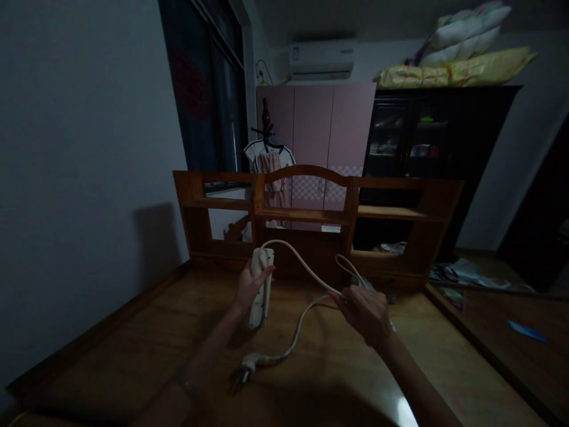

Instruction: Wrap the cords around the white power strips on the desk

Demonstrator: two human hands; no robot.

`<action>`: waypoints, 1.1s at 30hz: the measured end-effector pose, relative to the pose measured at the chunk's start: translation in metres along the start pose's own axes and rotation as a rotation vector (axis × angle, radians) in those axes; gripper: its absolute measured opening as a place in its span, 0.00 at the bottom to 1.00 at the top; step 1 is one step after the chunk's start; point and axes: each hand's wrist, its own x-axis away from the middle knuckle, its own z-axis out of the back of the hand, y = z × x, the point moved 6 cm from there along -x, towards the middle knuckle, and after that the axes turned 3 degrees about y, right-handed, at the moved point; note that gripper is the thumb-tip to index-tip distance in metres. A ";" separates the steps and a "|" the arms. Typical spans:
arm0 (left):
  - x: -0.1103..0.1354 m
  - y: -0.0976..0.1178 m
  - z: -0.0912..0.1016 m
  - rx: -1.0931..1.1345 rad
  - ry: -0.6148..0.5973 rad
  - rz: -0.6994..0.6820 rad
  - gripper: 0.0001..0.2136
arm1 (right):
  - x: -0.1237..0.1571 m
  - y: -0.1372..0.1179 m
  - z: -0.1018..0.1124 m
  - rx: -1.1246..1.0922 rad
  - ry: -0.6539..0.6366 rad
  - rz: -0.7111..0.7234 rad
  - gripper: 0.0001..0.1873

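White power strip (259, 303): lifted above the bed boards (146, 344), roughly upright in front of the headboard, socket face turned partly aside.
Left hand (245, 292): grasping the strip along its side, thumb laid across it near the upper end (probably a hold for steadiness, since the lower end hangs free).
Cord (302, 261): leaves the strip's top end, arches over and slopes down to the other hand; the slack curve suggests it is not being pulled tight.
Right hand (367, 311): fingers closed around the cord, well apart from the strip; a loop rises just above the knuckles, so it seems to be gathering more than one length (how many, the dim light does not tell).
Plug (249, 363): at the loose end, pins pointing down and toward the wearer, below the strip; whether it hangs or touches the boards I cannot tell.
Wooden headboard (304, 217): just beyond the hands, its open compartments showing the pink wardrobe (311, 127) behind.
Coat stand (265, 112): beside the window, a white top (252, 150) hung on it, likely to keep it off the floor.
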 end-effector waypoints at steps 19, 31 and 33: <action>0.093 -0.023 -0.079 0.466 -0.981 0.663 0.26 | 0.052 -0.024 -0.092 -0.375 -0.402 -0.443 0.38; 0.096 -0.031 -0.084 0.435 -1.114 0.568 0.26 | 0.051 -0.015 -0.096 -0.836 -0.404 -0.757 0.11; 0.092 -0.034 -0.082 0.375 -1.079 0.560 0.27 | 0.050 -0.017 -0.096 -0.784 -0.429 -0.688 0.10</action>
